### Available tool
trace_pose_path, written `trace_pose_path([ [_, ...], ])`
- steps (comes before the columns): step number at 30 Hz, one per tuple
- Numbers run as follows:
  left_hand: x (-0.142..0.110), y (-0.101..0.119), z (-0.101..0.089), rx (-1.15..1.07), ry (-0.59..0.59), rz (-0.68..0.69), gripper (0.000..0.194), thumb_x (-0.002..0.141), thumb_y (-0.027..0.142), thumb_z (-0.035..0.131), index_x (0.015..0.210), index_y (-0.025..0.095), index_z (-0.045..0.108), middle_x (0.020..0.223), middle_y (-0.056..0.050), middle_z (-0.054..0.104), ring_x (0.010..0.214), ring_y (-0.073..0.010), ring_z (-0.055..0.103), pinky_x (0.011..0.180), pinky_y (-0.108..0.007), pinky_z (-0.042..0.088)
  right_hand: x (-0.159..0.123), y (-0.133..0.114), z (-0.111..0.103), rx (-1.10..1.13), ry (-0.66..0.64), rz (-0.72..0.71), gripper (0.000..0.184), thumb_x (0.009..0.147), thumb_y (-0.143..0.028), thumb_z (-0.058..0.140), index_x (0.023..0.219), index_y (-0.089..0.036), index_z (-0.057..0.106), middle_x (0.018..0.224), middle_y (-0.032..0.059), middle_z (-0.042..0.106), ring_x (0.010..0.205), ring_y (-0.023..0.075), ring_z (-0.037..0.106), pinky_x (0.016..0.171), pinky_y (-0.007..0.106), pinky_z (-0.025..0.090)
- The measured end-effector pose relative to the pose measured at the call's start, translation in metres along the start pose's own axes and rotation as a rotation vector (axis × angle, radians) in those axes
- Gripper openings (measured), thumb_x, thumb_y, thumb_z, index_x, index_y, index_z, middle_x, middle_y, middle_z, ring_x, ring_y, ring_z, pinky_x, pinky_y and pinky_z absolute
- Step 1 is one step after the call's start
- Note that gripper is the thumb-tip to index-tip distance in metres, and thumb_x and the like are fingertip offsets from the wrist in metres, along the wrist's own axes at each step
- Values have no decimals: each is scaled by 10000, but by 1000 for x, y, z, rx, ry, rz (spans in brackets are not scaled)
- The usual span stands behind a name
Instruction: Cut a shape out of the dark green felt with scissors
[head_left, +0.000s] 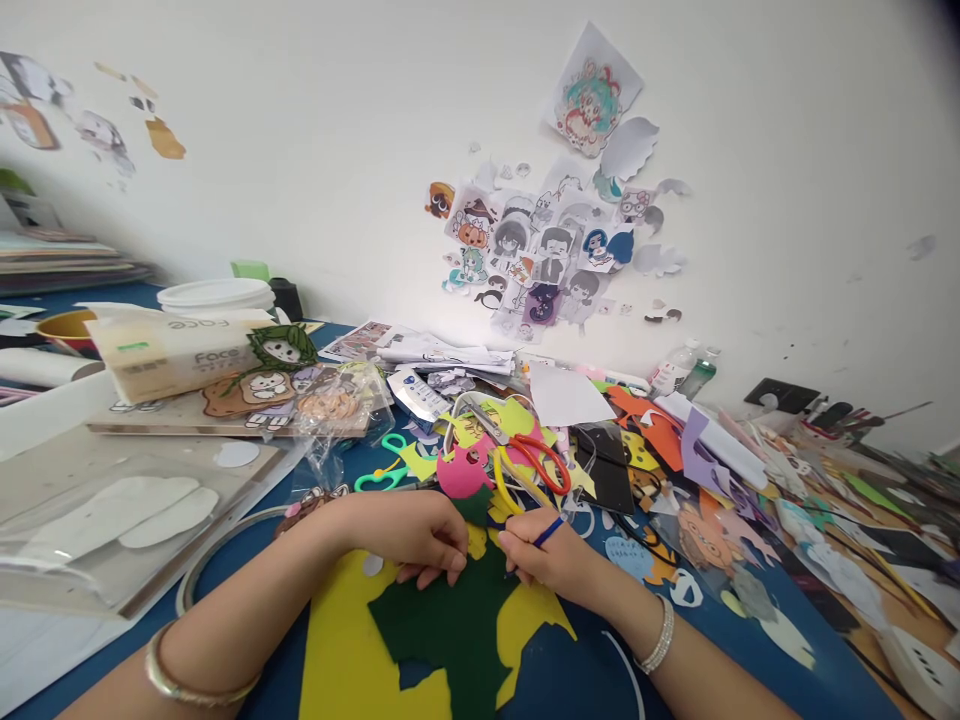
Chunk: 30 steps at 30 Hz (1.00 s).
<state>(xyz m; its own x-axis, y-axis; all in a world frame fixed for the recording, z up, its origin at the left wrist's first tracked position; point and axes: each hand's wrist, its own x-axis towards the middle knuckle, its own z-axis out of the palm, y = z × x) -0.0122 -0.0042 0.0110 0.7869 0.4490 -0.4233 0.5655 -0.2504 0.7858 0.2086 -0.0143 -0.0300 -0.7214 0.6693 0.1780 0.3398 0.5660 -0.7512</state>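
Well to the left of the dark green piece (465,640), a clear pouch (169,520) with white cut-outs inside lies on a pale board, and behind that, also left of the piece, sits a packet (172,350) printed "Face". Nearer, a gold-coloured bangle (166,687) circles the left forearm, which comes in from the left of the piece. A yellow sheet (334,640) lies under the piece and shows on both sides of it. Scissors with teal handles (384,476) lie beyond the piece's left side. The left hand (420,535) rests on the piece's upper left part, its fingers bent and close together with the thumb near them; I cannot tell whether they pinch the material. The piece itself lies on the blue table (555,670) and the yellow sheet, between and in front of the hands. Straight beyond it is a pink cut-out (463,470), and behind its right side lie scissors with red handles (555,465). The right hand (544,550), at the piece's upper right edge, pinches a blue pen (549,532), the pen's lower end close to that edge; I cannot tell whether it touches. Right of the piece lies a light blue cut-out (628,557), and far to its right a white power strip (926,665).
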Motion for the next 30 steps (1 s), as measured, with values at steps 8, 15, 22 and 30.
trace_pose_path([
  [8, 0, -3, 0, 5, -6, 0, 262, 825, 437, 439, 770, 219, 573, 594, 28, 538, 492, -80, 478, 519, -203, 410, 0, 1, -1, 39, -10, 13, 455, 900, -268, 383, 450, -199, 386, 455, -31, 442, 488, 115, 499, 544, 231, 417],
  [15, -2, 3, 0, -5, -5, 8, 271, 818, 435, 449, 746, 205, 573, 585, 23, 535, 483, -79, 471, 514, -207, 408, -2, 2, -1, 185, 62, 79, 411, 895, -340, 425, 521, -180, 478, 446, -42, 463, 406, 86, 448, 454, 208, 395],
  [22, 1, 2, 1, 1, 208, 14, 265, 782, 463, 508, 740, 204, 541, 631, 14, 555, 530, -87, 503, 507, -204, 406, -3, 2, -8, 348, 250, 92, 415, 885, -472, 424, 623, -167, 522, 488, -30, 498, 395, 82, 465, 387, 189, 361],
  [30, 13, 3, 9, -46, 334, 46, 281, 717, 478, 596, 754, 204, 549, 642, 34, 551, 509, -82, 472, 470, -213, 358, -1, -3, -4, 402, 276, -3, 385, 877, -483, 463, 685, -159, 546, 548, -24, 520, 450, 86, 494, 446, 198, 405],
])
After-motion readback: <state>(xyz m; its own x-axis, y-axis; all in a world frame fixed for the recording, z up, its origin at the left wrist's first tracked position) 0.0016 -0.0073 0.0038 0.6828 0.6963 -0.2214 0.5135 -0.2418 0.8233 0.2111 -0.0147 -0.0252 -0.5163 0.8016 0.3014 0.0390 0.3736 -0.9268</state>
